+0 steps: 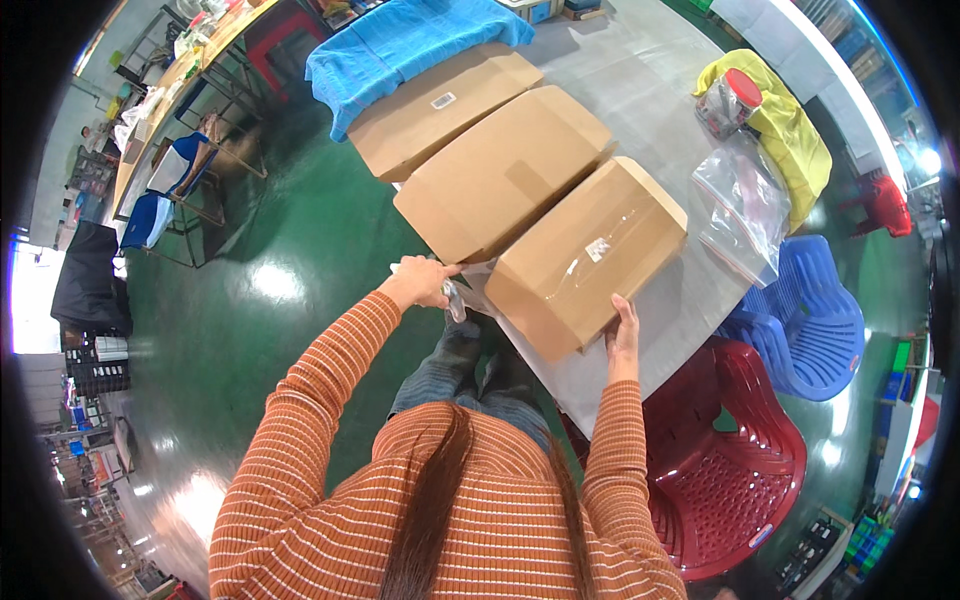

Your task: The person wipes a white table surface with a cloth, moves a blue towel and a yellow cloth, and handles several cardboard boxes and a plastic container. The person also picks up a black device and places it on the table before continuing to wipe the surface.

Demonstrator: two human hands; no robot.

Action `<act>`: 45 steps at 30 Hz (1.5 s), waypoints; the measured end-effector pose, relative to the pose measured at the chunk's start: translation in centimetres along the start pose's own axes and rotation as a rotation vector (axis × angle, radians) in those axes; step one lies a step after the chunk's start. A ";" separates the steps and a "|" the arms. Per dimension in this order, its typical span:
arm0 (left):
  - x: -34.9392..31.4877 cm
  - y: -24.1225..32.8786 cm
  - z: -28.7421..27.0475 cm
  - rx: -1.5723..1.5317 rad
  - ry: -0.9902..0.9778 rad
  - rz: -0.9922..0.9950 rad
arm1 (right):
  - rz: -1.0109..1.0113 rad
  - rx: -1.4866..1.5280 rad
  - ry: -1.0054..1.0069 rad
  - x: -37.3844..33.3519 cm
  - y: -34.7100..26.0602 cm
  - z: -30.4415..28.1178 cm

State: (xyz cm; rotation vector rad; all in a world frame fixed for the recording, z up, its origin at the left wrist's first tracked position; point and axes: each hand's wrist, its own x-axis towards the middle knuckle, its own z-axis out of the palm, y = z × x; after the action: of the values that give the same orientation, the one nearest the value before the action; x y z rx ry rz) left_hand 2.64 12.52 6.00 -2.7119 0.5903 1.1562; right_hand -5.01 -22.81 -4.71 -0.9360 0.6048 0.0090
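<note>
Gripping small shiny thing [455,302], too hidden to name, in left hand [424,282] | touching taped cardboard box [572,275] with stretched-out right hand [623,332] | on grey table [672,318]

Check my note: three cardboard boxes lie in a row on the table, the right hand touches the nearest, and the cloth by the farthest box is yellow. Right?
No: the head view shows the cloth by the farthest box is blue, not yellow. Three cardboard boxes do lie in a row on the table, with the right hand touching the nearest.
</note>
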 end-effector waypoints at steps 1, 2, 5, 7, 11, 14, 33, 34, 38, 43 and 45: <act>0.1 -0.6 0.2 -0.009 0.016 -0.014 | 0.000 -0.017 0.015 0.4 0.1 1.1; 0.2 -1.1 0.2 -0.018 0.032 -0.028 | 0.000 -0.033 0.031 0.4 0.3 1.9; 0.5 -2.0 -0.1 -0.090 0.014 -0.011 | 0.055 -0.034 0.040 0.3 1.0 3.7; 0.6 -2.5 0.0 -0.113 0.016 0.015 | 0.081 -0.036 0.035 0.3 1.3 4.4; 1.3 -3.1 -0.4 -0.117 0.054 0.087 | 0.061 0.004 0.035 -0.6 0.9 4.3; 1.6 -4.2 0.2 -0.154 0.116 0.163 | -0.027 0.069 0.081 -2.4 1.3 2.3; 2.3 -3.0 -1.1 -0.184 -0.021 0.177 | -0.047 0.053 0.046 -2.3 1.2 1.2; 2.1 -2.8 -1.6 -0.187 -0.041 0.170 | -0.046 0.038 0.040 -1.6 1.3 1.9; 2.6 -4.0 -1.0 -0.110 0.019 0.196 | 0.029 0.040 0.053 -1.0 1.2 4.5; 3.3 -4.8 -0.6 -0.137 0.005 0.246 | 0.104 -0.065 0.127 -1.7 0.2 5.9; 3.4 -5.6 0.0 -0.162 -0.015 0.256 | 0.083 -0.052 0.132 -1.8 0.8 6.1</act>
State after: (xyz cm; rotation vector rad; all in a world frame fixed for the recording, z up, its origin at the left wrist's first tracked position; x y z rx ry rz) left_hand 7.06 16.66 3.41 -2.8211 0.9009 1.3352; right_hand -3.79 -17.28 -1.79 -0.9669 0.7682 0.0374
